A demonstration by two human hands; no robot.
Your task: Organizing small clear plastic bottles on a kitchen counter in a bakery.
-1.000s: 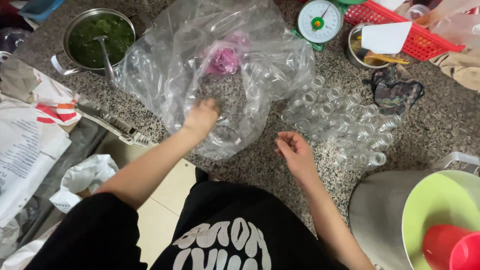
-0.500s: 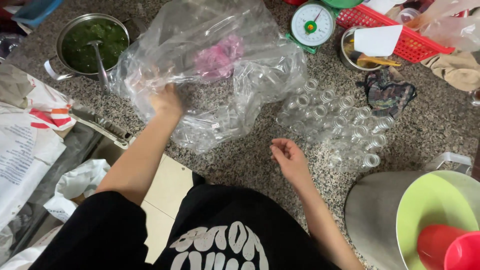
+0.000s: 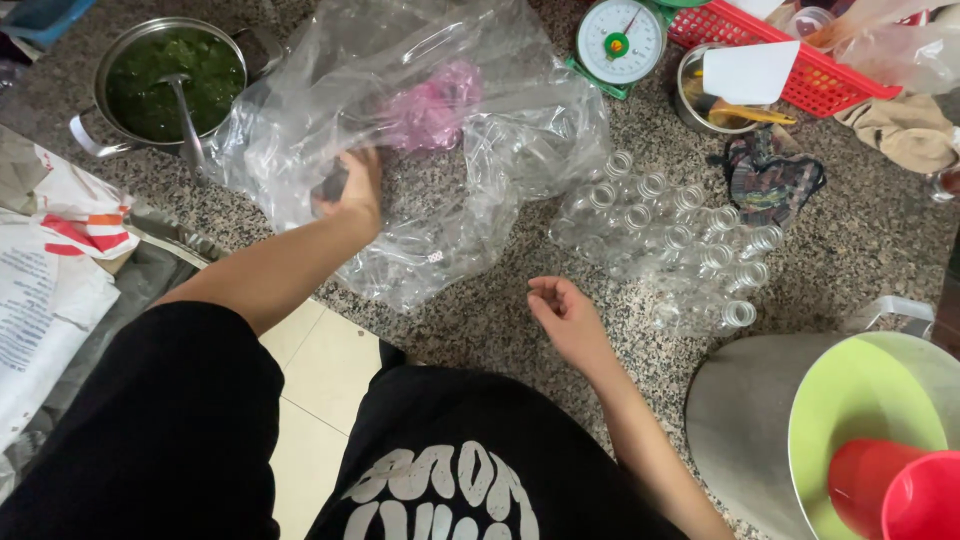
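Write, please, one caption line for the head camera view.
Left hand grips a clear plastic bag on a granite counter; right hand rests open near empty bottles.

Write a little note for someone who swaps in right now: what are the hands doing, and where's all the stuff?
Left hand: pressed on the big clear plastic bag, seemingly gripping a fold; whether it is closed is unclear.
Right hand: open, palm up, empty, on the granite counter.
Bag: crumpled, with something pink inside.
Small clear bottles: lying in a cluster right of the bag, outside it.
Nearby: pot of greens with ladle, kitchen scale, red basket.
Done: bottles out on the counter.
Left: none in hand yet.
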